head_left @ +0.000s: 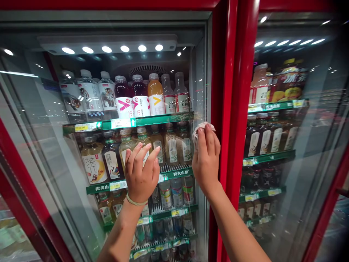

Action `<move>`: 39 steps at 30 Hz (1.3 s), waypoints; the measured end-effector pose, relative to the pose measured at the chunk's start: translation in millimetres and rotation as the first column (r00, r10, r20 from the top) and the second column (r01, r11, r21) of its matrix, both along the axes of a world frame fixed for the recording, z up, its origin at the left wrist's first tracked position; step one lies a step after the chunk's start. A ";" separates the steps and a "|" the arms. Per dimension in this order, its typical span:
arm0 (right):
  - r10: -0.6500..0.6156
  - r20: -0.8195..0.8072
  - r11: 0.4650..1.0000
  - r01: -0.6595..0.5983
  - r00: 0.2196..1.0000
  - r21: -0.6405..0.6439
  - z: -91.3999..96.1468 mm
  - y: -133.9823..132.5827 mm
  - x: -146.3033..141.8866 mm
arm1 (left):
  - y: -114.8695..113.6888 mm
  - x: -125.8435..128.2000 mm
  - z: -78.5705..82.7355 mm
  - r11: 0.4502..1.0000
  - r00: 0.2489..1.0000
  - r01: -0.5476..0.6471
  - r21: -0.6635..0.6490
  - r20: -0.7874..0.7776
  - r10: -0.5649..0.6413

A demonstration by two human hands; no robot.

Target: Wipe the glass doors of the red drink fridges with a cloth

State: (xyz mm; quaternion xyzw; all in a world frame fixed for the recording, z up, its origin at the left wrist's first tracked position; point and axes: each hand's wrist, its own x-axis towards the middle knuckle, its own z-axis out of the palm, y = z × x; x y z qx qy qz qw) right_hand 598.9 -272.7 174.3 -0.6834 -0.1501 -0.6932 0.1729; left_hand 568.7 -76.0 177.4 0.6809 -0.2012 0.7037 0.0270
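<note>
I face a tall, red-framed fridge (219,109) that takes up most of my view, its glass door (46,123) catching streaks and dots of light. Past the red uprights on the right, I see a second fridge (248,72) with more rows of drinks. Shelves (152,119) run down inside the near one, edged in green.

Both my bare forearms reach up from below. My left hand (143,174) grasps nothing: its fingers are spread and slightly bent in front of the second row. I cannot tell whether they touch the glass. My right hand (208,156) is higher and grips a crumpled white cloth under its fingertips, by the right edge of the door, close to the red upright.

Behind the glass, the top row has bottles with tigers on the label (86,94), dark purple bottles (124,96) and an orange one (156,96). Squarer tea bottles (94,163) fill the next row. The cloth (195,135) shows around my fingers. Smaller are the price tags (116,186), the round lamps (124,48) up top, and a thin band (136,202) on my left wrist.
</note>
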 end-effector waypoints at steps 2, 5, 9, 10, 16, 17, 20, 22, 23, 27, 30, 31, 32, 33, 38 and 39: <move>-0.009 -0.013 1.000 0.009 1.000 0.014 -3.5 0.8 -0.7 | 0.0 -0.3 0.9 1.000 1.000 -0.003 0.011 0.003 0.003; -0.007 -0.019 0.998 0.006 1.000 -0.065 -5.9 1.2 -0.5 | -0.4 -0.8 1.7 1.000 1.000 -0.006 0.014 0.006 0.006; -0.024 0.009 1.000 0.024 1.000 -0.011 -3.1 -4.8 0.6 | -0.9 -1.0 1.6 1.000 1.000 -0.002 0.005 0.012 0.002; -0.025 0.003 1.000 0.025 1.000 0.001 -2.9 -5.7 0.3 | -0.9 -0.9 1.4 1.000 1.000 -0.003 0.004 0.011 0.003; -0.029 -0.015 0.994 0.028 0.999 -0.110 -2.8 -5.8 -1.4 | 0.4 -0.4 0.8 1.000 1.000 -0.001 0.007 0.006 0.001; -0.043 -0.005 0.995 0.042 0.999 -0.086 -3.1 -6.2 -1.7 | 0.6 -0.2 0.7 1.000 1.000 0.001 0.006 0.007 -0.001; -0.063 0.003 0.998 0.063 0.998 -0.028 -4.7 -6.2 -2.6 | 0.8 0.0 0.3 1.000 1.000 0.007 0.003 0.003 -0.007; -0.057 -0.005 0.995 0.056 0.998 -0.078 -4.1 -5.8 -2.3 | 0.8 0.0 0.3 1.000 1.000 0.012 0.005 0.001 -0.012; -0.056 -0.008 0.993 0.054 0.998 -0.107 -3.0 -6.1 -1.8 | 0.7 -0.1 0.3 1.000 1.000 0.014 0.005 0.000 -0.014; -0.074 0.013 0.996 0.075 0.997 -0.040 -0.9 -8.7 -0.1 | 0.9 0.0 0.4 1.000 1.000 0.010 0.005 0.005 -0.010; -0.064 -0.008 0.998 0.063 0.998 -0.027 -5.6 -5.2 -1.2 | 1.2 0.3 0.3 1.000 1.000 0.005 0.007 0.005 -0.005; -0.053 -0.017 0.997 0.051 0.998 -0.062 -6.7 -3.3 -1.5 | 1.3 0.4 0.3 1.000 1.000 0.005 0.007 0.003 -0.005; -0.043 -0.022 0.994 0.041 0.999 -0.099 -7.0 -1.8 -1.7 | 1.3 0.4 0.3 1.000 1.000 0.006 0.006 0.002 -0.006; -0.039 -0.022 0.992 0.036 0.999 -0.123 -6.5 -0.7 -1.7 | 1.3 0.4 0.2 1.000 1.000 0.007 0.005 0.001 -0.007; -0.064 -0.011 0.998 0.064 0.998 -0.002 -3.8 -0.4 -2.9 | 1.0 0.3 -0.1 1.000 1.000 0.024 -0.003 -0.001 -0.024; -0.058 -0.020 0.998 0.058 0.998 0.001 -4.2 0.3 -3.4 | 0.9 0.2 -0.2 1.000 1.000 0.027 -0.005 -0.004 -0.027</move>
